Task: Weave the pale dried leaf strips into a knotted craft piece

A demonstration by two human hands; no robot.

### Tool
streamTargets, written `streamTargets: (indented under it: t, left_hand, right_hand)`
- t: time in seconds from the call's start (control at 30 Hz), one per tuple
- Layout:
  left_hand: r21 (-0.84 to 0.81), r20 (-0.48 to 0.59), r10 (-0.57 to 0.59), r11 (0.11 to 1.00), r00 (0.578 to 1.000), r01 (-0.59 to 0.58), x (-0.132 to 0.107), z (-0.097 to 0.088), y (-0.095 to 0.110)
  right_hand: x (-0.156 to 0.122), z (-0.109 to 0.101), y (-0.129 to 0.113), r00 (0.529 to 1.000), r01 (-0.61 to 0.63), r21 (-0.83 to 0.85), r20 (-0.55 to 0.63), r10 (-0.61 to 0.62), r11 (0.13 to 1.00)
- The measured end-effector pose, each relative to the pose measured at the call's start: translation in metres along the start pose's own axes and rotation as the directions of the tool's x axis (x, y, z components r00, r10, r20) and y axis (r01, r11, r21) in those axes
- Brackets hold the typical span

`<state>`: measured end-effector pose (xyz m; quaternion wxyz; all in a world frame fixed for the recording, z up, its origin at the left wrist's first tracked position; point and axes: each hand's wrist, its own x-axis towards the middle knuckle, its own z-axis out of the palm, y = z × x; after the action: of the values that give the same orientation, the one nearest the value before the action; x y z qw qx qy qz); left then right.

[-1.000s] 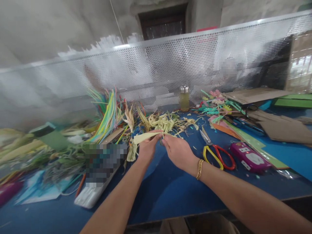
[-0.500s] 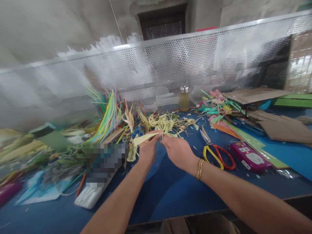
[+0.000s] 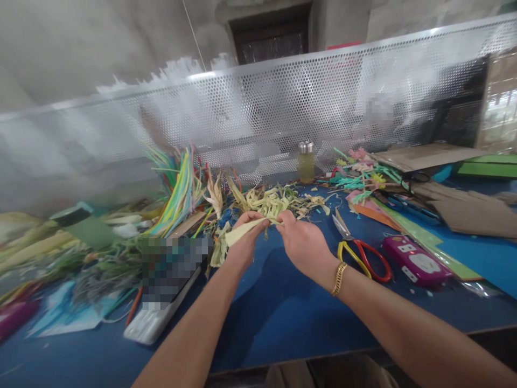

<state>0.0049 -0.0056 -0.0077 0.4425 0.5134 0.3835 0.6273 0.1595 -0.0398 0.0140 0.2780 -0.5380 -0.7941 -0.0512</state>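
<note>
My left hand (image 3: 245, 241) is closed around a pale yellow-green leaf strip (image 3: 236, 234), which sticks out to the left of its fingers. My right hand (image 3: 301, 243), with a gold bracelet on the wrist, pinches the same strip at its right end, just above the left hand's fingertips. Both hands hover over the blue tabletop (image 3: 274, 312), right in front of a heap of shredded pale strips (image 3: 274, 202).
Scissors with yellow and red handles (image 3: 357, 250) lie right of my right hand, then a magenta device (image 3: 416, 261). A small bottle (image 3: 306, 161) stands by the perforated metal screen (image 3: 283, 108). Coloured strips (image 3: 177, 188), a white flat object (image 3: 157, 315) and cardboard sheets (image 3: 464, 213) lie around.
Both hands have moved slightly up and away from me, toward the heap. The strip's left end has tilted downward, and the right hand has shifted a little to the right.
</note>
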Motion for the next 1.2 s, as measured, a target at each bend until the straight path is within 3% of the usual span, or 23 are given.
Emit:
streamTargets:
  t: [0.1, 0.3, 0.47, 1.2]
  left_hand:
    - [-0.05, 0.015, 0.009, 0.999, 1.0, -0.009, 0.0002, 0.0004, -0.0007]
    - [-0.065, 0.011, 0.007, 0.998, 1.0, -0.006, -0.0006, 0.0012, -0.0002]
    - [-0.077, 0.093, 0.011, 0.997, 0.996, -0.004, 0.0009, 0.0013, -0.0034]
    - [-0.185, 0.038, 0.04, 0.982, 0.998, -0.032, -0.0024, 0.0047, -0.0031]
  right_hand:
    - [0.0003, -0.0025, 0.0004, 0.999, -0.004, -0.037, -0.032, 0.003, 0.999]
    - [0.0007, -0.0044, 0.0045, 0.988, 0.102, -0.077, -0.109, -0.11, 0.992]
    - [0.0009, -0.0027, 0.0048, 0.977, 0.135, -0.06, -0.156, -0.143, 0.989]
    - [0.0015, -0.0008, 0.003, 0.987, 0.07, -0.032, -0.141, -0.074, 0.997]
